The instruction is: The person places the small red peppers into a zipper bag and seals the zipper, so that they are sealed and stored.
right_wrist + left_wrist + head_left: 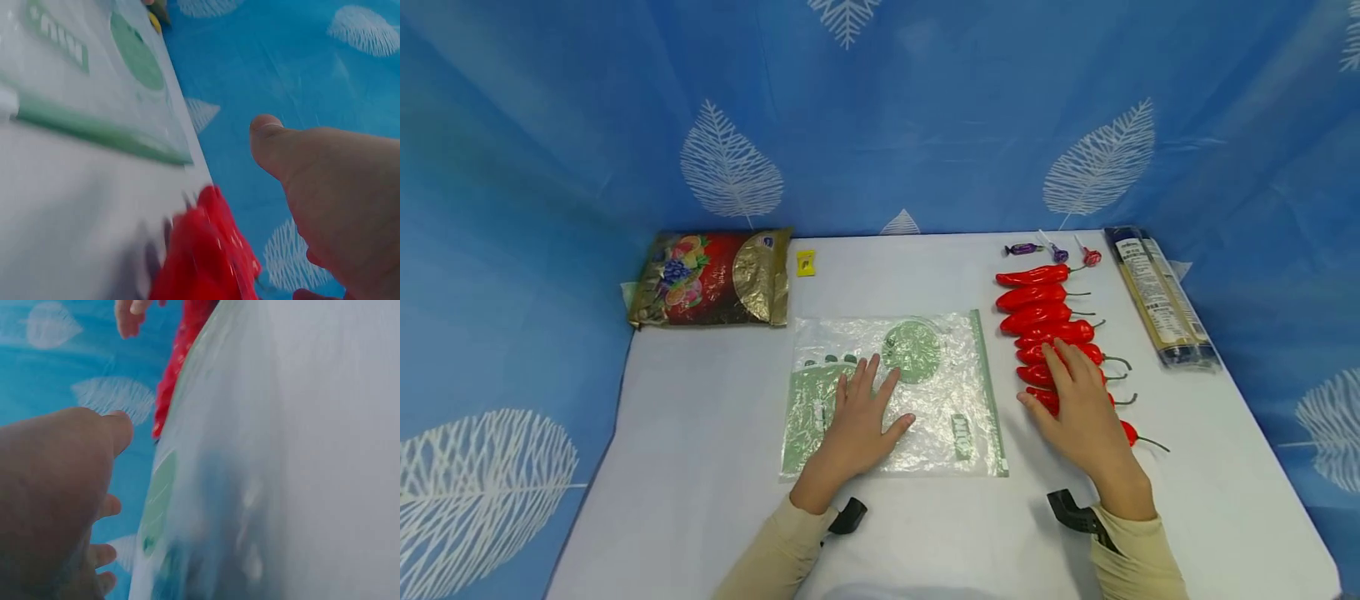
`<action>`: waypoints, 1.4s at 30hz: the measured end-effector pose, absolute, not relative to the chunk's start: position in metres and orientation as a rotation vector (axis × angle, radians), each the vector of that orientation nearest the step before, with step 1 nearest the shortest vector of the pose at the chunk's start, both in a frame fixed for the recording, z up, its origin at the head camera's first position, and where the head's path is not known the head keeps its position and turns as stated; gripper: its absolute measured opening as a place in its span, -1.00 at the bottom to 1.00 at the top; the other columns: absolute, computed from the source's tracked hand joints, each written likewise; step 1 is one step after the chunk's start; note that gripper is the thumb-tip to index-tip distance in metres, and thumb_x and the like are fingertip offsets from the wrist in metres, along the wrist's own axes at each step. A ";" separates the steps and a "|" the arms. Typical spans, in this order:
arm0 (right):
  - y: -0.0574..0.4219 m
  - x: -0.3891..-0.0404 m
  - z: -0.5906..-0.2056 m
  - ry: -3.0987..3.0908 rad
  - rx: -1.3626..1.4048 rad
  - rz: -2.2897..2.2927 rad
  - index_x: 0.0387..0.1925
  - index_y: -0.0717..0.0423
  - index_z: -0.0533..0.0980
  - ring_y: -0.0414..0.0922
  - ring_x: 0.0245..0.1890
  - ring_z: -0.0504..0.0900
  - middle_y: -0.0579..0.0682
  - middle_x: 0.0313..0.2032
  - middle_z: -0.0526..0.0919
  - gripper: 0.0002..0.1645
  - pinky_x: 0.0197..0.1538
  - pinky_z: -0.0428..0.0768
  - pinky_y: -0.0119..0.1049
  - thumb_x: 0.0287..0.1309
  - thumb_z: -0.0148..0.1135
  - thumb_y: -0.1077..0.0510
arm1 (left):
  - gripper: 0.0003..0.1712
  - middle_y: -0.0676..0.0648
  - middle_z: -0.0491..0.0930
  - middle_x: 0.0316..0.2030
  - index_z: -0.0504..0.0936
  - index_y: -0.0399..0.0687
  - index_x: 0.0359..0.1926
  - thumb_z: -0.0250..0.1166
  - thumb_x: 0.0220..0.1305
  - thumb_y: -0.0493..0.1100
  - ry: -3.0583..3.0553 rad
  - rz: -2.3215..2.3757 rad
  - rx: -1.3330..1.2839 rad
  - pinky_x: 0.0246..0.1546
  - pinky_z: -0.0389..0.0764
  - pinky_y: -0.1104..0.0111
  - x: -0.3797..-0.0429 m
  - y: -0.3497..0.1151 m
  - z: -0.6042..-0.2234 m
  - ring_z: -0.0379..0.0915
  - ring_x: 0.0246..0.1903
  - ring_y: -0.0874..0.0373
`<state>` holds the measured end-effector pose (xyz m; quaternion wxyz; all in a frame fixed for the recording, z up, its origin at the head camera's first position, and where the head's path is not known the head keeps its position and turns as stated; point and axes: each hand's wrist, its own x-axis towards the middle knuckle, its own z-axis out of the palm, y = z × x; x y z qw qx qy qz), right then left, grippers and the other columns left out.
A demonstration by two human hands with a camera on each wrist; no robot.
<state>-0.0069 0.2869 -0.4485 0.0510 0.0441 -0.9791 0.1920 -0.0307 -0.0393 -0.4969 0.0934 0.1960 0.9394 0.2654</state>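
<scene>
Fingers spread, my left hand [861, 421] is over the left half of a clear zip bag [940, 408] with green print, which lies flat on the table. My right hand [1086, 408] reaches over the near end of a column of red chili peppers [1033, 297], its fingers extended and covering parts of several of them. In the right wrist view, the thumb stands apart from the red peppers [200, 256] below it. Neither hand grips anything. The peppers lie side by side, green stems pointing right, just right of the bag's green edge [988, 392].
A gold and red packet [715, 279] lies at the back left, beside a small yellow wrapped candy [806, 263]. Behind the peppers are a purple wrapped candy [1022, 249] and two lollipops [1088, 253]. A dark, gold-labelled package [1161, 296] lies along the right edge. Blue cloth surrounds the white table [700, 450].
</scene>
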 end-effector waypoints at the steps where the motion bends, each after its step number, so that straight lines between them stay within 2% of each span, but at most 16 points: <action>1: 0.292 -0.004 -0.448 -2.977 0.111 0.582 0.53 0.26 0.17 0.37 0.44 0.15 0.34 0.47 0.20 0.07 0.30 0.34 0.48 0.13 0.48 -0.03 | -0.15 -0.18 -0.20 0.65 0.09 0.12 0.62 0.07 0.48 0.32 2.789 0.781 0.598 0.57 -0.25 -0.25 -0.031 -0.035 -0.499 -0.37 0.64 -0.16; 7: 0.330 0.018 -0.448 -2.981 -0.049 0.526 0.43 0.38 0.28 0.41 0.33 0.24 0.43 0.36 0.32 -0.07 0.21 0.40 0.47 0.14 0.47 0.10 | -0.10 -0.19 -0.18 0.65 0.11 0.11 0.61 0.13 0.43 0.35 2.785 0.760 0.633 0.58 -0.24 -0.23 -0.032 -0.018 -0.509 -0.36 0.64 -0.16; 12: 0.363 0.043 -0.452 -2.996 -0.233 0.499 0.41 0.34 0.31 0.42 0.29 0.25 0.47 0.30 0.37 -0.20 0.21 0.36 0.48 0.28 0.34 0.05 | -0.10 -0.20 -0.12 0.64 0.16 0.10 0.60 0.19 0.40 0.33 2.797 0.716 0.648 0.60 -0.23 -0.18 -0.031 -0.012 -0.514 -0.29 0.64 -0.18; 17: 0.384 0.061 -0.457 -2.980 -0.369 0.494 0.35 0.32 0.39 0.44 0.26 0.28 0.48 0.27 0.43 -0.31 0.21 0.32 0.49 0.37 0.23 -0.03 | -0.18 -0.23 -0.01 0.61 0.25 0.10 0.56 0.16 0.43 0.29 2.870 0.689 0.678 0.59 -0.12 -0.17 -0.029 -0.011 -0.518 -0.17 0.62 -0.21; 24: 0.390 0.068 -0.463 -2.996 -0.393 0.485 0.20 0.31 0.52 0.47 0.18 0.36 0.50 0.18 0.51 -0.53 0.16 0.35 0.49 0.35 0.18 0.13 | -0.33 -0.20 0.02 0.61 0.28 0.14 0.55 0.04 0.53 0.21 2.918 0.596 0.673 0.59 -0.09 -0.15 -0.029 -0.011 -0.519 -0.15 0.62 -0.17; 30: 0.393 0.071 -0.466 -3.038 -0.387 0.474 0.16 0.32 0.54 0.48 0.14 0.38 0.50 0.16 0.51 -0.57 0.13 0.37 0.48 0.33 0.11 0.21 | -0.44 -0.18 0.03 0.61 0.29 0.23 0.54 -0.10 0.63 0.11 2.916 0.569 0.675 0.60 -0.09 -0.12 -0.030 -0.009 -0.520 -0.14 0.62 -0.15; 42: 0.400 0.071 -0.472 -3.152 -0.410 0.430 0.12 0.36 0.56 0.51 0.09 0.45 0.52 0.10 0.55 -0.59 0.10 0.42 0.47 0.29 0.27 0.24 | -0.46 -0.15 0.02 0.62 0.29 0.28 0.54 -0.21 0.66 0.08 2.868 0.673 0.630 0.61 -0.14 -0.11 -0.031 -0.011 -0.520 -0.18 0.63 -0.12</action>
